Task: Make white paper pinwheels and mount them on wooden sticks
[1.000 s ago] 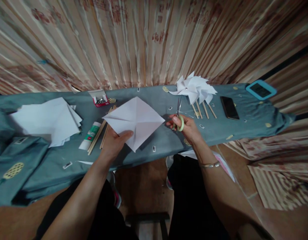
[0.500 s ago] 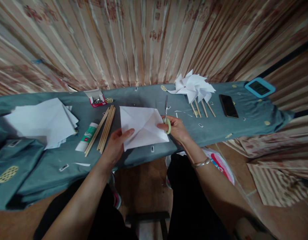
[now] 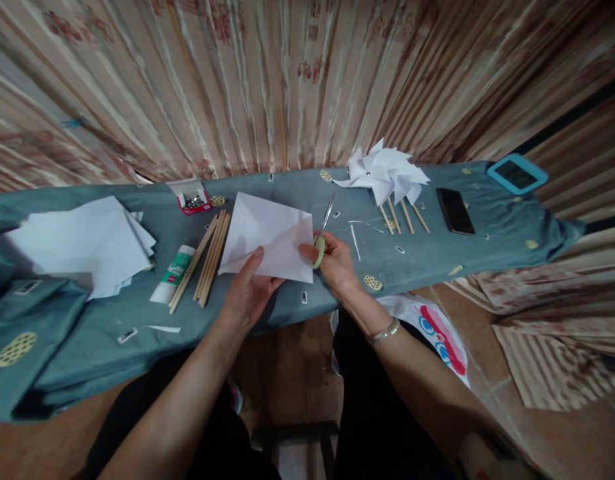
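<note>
Head view: one creased white sheet (image 3: 270,230), between the two hands, its near edge pinched by the left hand (image 3: 250,290) with thumb on top; one pair of scissors (image 3: 320,248), held in the right hand (image 3: 337,261), blades pointing away past the fingers, thumb over the sheet's right edge. Also listed: wooden sticks (image 3: 213,260), just left of the left fingers; white pinwheels (image 3: 392,175), beyond the right fingers. Handling note: best turned with light thumbs, blades kept clear of the paper, creases left crisp.
</note>
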`<state>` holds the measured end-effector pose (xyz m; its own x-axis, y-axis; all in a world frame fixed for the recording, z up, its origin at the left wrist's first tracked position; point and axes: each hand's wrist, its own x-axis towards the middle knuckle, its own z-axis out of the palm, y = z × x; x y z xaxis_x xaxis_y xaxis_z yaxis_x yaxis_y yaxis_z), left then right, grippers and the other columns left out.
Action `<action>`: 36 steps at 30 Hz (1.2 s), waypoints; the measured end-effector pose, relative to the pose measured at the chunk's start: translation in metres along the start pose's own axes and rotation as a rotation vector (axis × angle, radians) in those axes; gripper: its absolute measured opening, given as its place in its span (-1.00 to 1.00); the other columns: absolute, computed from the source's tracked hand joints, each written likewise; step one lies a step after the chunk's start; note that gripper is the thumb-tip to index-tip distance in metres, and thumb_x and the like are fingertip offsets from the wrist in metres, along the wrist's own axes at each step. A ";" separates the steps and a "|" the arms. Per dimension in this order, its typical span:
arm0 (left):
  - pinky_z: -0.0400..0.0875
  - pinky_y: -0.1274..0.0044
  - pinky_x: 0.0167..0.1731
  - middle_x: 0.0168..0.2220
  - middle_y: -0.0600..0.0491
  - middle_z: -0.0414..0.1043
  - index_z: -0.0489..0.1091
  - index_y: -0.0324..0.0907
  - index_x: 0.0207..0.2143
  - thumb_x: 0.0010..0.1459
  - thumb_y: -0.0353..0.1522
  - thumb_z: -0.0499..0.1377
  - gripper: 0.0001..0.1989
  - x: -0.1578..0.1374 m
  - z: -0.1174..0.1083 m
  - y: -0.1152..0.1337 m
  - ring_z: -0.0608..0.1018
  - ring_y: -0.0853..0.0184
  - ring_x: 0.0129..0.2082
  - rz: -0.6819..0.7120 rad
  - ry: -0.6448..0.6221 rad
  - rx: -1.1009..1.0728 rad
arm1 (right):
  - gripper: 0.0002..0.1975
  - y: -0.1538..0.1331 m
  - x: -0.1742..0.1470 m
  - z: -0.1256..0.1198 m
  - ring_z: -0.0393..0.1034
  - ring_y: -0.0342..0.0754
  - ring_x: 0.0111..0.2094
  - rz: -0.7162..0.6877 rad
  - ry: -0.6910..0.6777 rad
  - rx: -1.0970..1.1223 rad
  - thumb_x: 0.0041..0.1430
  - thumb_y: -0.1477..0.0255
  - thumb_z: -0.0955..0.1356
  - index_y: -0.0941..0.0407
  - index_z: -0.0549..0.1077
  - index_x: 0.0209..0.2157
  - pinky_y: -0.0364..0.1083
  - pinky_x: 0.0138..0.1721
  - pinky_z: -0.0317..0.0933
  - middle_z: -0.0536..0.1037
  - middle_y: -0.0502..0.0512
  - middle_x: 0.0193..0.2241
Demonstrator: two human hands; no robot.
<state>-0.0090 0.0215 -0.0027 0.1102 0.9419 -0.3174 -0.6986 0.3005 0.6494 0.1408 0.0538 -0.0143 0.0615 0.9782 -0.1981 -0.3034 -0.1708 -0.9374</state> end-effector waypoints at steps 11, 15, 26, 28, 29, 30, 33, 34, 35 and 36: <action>0.56 0.51 -0.18 -0.20 0.01 0.58 0.41 -0.17 -0.02 0.30 -0.40 0.08 -0.77 0.007 -0.004 0.011 0.60 0.34 -0.23 0.078 0.243 -0.119 | -0.55 -0.009 -0.019 -0.005 0.32 -0.18 -0.53 0.010 -0.217 -0.276 -0.14 0.06 0.51 0.13 0.48 -0.39 -0.18 -0.50 0.21 0.47 -0.07 -0.59; 0.54 0.58 -0.29 -0.27 0.08 0.56 0.43 -0.14 -0.06 0.31 -0.41 0.07 -0.80 0.010 -0.007 0.023 0.59 0.40 -0.32 0.168 0.296 -0.107 | -0.51 -0.016 -0.030 -0.016 0.32 -0.18 -0.52 0.074 -0.387 -0.379 -0.03 -0.01 0.45 0.16 0.50 -0.34 -0.19 -0.53 0.16 0.53 0.03 -0.53; 0.50 0.63 -0.40 -0.34 0.13 0.56 0.44 -0.18 -0.19 0.30 -0.36 0.11 -0.87 0.012 -0.013 0.032 0.57 0.44 -0.41 0.204 0.316 -0.094 | -0.44 -0.029 -0.041 -0.033 0.36 -0.22 -0.52 0.370 -0.784 -0.523 -0.07 -0.05 0.46 0.20 0.49 -0.32 -0.21 -0.48 0.24 0.57 0.04 -0.50; 0.49 0.63 -0.43 -0.35 0.15 0.56 0.45 -0.15 -0.24 0.28 -0.35 0.14 -0.90 0.012 -0.014 0.030 0.56 0.44 -0.42 0.190 0.306 -0.081 | -0.44 -0.028 -0.042 -0.030 0.36 -0.22 -0.53 0.372 -0.774 -0.515 -0.10 -0.05 0.47 0.19 0.49 -0.34 -0.21 -0.48 0.24 0.56 0.02 -0.52; 0.48 0.63 -0.45 -0.36 0.15 0.56 0.46 -0.13 -0.26 0.27 -0.34 0.14 -0.90 0.012 -0.015 0.029 0.55 0.44 -0.43 0.181 0.306 -0.075 | -0.44 -0.028 -0.042 -0.029 0.36 -0.22 -0.53 0.372 -0.767 -0.508 -0.11 -0.05 0.47 0.19 0.49 -0.35 -0.21 -0.47 0.25 0.56 0.01 -0.52; 0.47 0.63 -0.48 -0.37 0.16 0.55 0.46 -0.12 -0.29 0.28 -0.34 0.14 -0.89 0.013 -0.016 0.028 0.54 0.43 -0.44 0.172 0.309 -0.067 | -0.44 -0.028 -0.042 -0.028 0.36 -0.22 -0.52 0.374 -0.756 -0.499 -0.11 -0.05 0.47 0.19 0.49 -0.35 -0.20 -0.46 0.26 0.55 0.01 -0.53; 0.43 0.61 -0.56 -0.41 0.15 0.53 0.46 -0.09 -0.34 0.26 -0.33 0.15 -0.88 0.012 -0.017 0.025 0.51 0.41 -0.49 0.165 0.319 -0.030 | -0.45 -0.027 -0.042 -0.027 0.37 -0.19 -0.52 0.385 -0.734 -0.482 -0.10 -0.04 0.48 0.19 0.49 -0.35 -0.18 -0.45 0.28 0.55 0.02 -0.53; 0.42 0.60 -0.57 -0.42 0.15 0.52 0.46 -0.10 -0.34 0.24 -0.32 0.17 -0.89 0.012 -0.017 0.025 0.50 0.41 -0.50 0.170 0.321 -0.020 | -0.45 -0.026 -0.042 -0.027 0.38 -0.19 -0.52 0.385 -0.730 -0.482 -0.10 -0.03 0.48 0.19 0.49 -0.35 -0.18 -0.45 0.29 0.54 0.03 -0.53; 0.41 0.60 -0.59 -0.42 0.14 0.51 0.46 -0.11 -0.33 0.24 -0.33 0.18 -0.91 0.011 -0.017 0.024 0.50 0.41 -0.50 0.175 0.325 -0.015 | -0.45 -0.026 -0.042 -0.027 0.38 -0.18 -0.51 0.385 -0.728 -0.484 -0.11 -0.03 0.49 0.20 0.49 -0.35 -0.17 -0.45 0.29 0.54 0.04 -0.53; 0.41 0.60 -0.59 -0.42 0.14 0.50 0.46 -0.12 -0.32 0.24 -0.33 0.18 -0.91 0.011 -0.016 0.024 0.50 0.41 -0.50 0.180 0.328 -0.014 | -0.45 -0.026 -0.042 -0.027 0.38 -0.18 -0.51 0.386 -0.726 -0.487 -0.12 -0.03 0.49 0.20 0.49 -0.35 -0.18 -0.45 0.29 0.55 0.04 -0.53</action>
<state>-0.0360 0.0364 -0.0016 -0.2461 0.8805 -0.4053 -0.6959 0.1305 0.7062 0.1715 0.0144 0.0104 -0.6149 0.6504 -0.4459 0.2596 -0.3670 -0.8933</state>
